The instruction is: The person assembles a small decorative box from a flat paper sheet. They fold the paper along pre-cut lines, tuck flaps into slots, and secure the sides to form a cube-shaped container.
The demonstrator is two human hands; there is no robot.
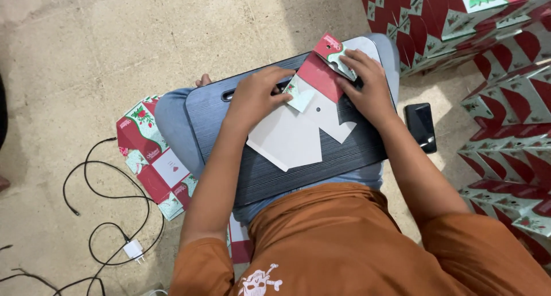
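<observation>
The carton blank point(304, 129) lies flat on the lap board point(275, 169), its plain grey inner face up, with a red printed flap folded over at its far end. My left hand point(255, 98) lies palm down on the blank's left far corner, fingers curled and pressing on a small pale green flap beside the red one; it pins the card rather than clutching it. My right hand point(367, 86) lies on the blank's right far corner, fingers bent over the red and green tab with a round hole, and pinches that tab against the board. So both of my grips are closed down onto the same blank, one at each side of its far end, and the wide grey body of the blank stretches from them toward my orange shirt point(344, 244).

The board is dark and wood-grained, with a slot handle near its left far corner, and rests across my knees in blue jeans point(172, 118). Left of the board, on the floor point(143, 37), lie more flat blanks point(155, 164) printed red, green and white. Farther left of the board, a black cable point(97, 187) loops over the floor to a white charger point(133, 250). Just right of the board, a black phone point(420, 126) lies on the floor. Beyond the phone, well right of the board, stand stacks point(505, 101) of folded red and green cartons.
</observation>
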